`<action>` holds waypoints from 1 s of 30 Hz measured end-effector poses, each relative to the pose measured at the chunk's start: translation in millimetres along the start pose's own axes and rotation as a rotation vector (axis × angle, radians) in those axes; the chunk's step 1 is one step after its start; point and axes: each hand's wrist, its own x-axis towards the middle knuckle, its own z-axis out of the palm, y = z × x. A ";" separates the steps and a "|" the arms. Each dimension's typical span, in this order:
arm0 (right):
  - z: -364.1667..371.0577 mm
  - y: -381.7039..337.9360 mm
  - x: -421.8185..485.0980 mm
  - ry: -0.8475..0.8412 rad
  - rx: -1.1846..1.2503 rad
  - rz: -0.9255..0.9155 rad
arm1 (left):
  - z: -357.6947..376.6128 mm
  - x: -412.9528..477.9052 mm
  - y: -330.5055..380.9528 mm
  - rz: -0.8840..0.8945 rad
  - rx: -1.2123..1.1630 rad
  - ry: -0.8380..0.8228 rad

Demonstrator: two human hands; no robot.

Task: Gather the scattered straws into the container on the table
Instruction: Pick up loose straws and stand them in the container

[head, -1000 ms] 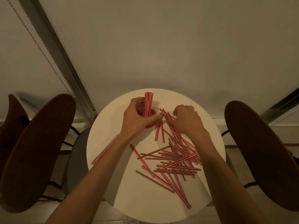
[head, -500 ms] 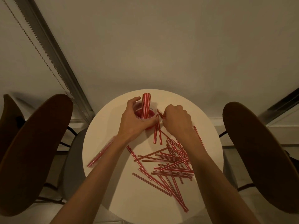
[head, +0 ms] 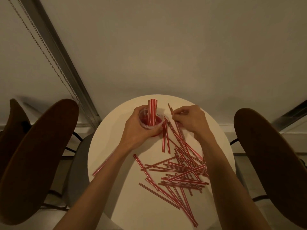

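Note:
A clear round container [head: 157,126] with a red bottom stands at the far side of the round white table [head: 126,205]. Several red-and-white striped straws [head: 152,112] stand upright in it. My left hand [head: 138,130] wraps around the container's near side. Just to its right, my right hand [head: 191,119] is pinched on one straw [head: 169,107], its far end raised off the table. A heap of scattered straws [head: 181,170] lies on the table between my forearms. One more straw [head: 102,166] lies at the table's left edge.
Two dark brown wooden chairs flank the table, one at the left [head: 36,155] and one at the right [head: 272,163]. A pale wall [head: 166,47] rises behind the table, with a bead chain [head: 41,40] hanging at the left.
My right hand has closed on a straw beside the container and lifted it off the table, moving slightly right. My left hand has kept its hold on the container.

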 end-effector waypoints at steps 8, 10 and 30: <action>-6.3 -52.1 -3.2 -0.011 0.569 -0.085 | -8.0 9.3 -5.9 -0.018 0.003 0.050; 1.2 -58.2 -1.9 -0.024 0.580 -0.089 | -7.3 9.6 -6.0 -0.017 0.008 0.050; 48.2 -48.2 4.6 0.003 0.632 -0.045 | -8.0 8.1 -3.3 -0.016 -0.011 0.049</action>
